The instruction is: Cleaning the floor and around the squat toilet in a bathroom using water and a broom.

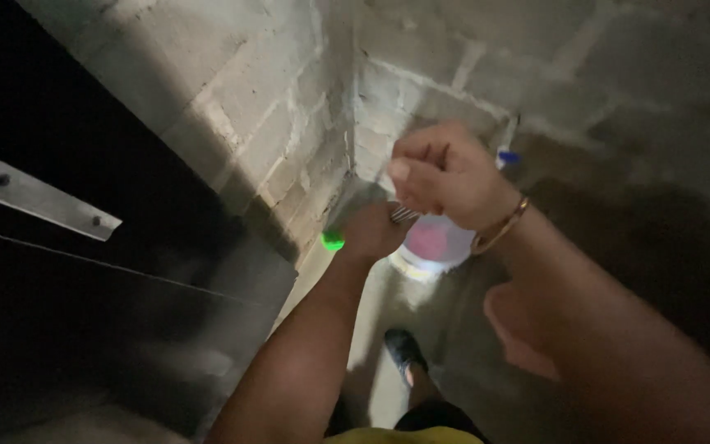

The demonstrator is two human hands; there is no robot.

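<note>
A dim corner of bare grey block walls [289, 107] filled the view from above, with a dark metal door [84, 288] and its pale bolted crossbar [39, 197] along the left side. A concrete floor [454, 345] lay below, where one dark shoe [406, 352] of the person showed.

Both bare arms reached forward into the corner. The right hand [445, 177], wearing a thin gold bangle [503, 226], was curled into a loose fist, its fingers [421, 160] closed on what looked like a small metal piece [404, 215], too blurred to name. The left hand [371, 234] sat just below and touching it, closed around something with a bright green tip [333, 242]; its exact grip could not be made out.

Right behind the hands stood a white plastic container with a pink tint [435, 245], low in the corner. A blue-tipped object [507, 156] leaned against the wall beside it.

The hands seemed to be mid-way through fitting or working the small piece together; the following move would likely need steady, fine finger control.
</note>
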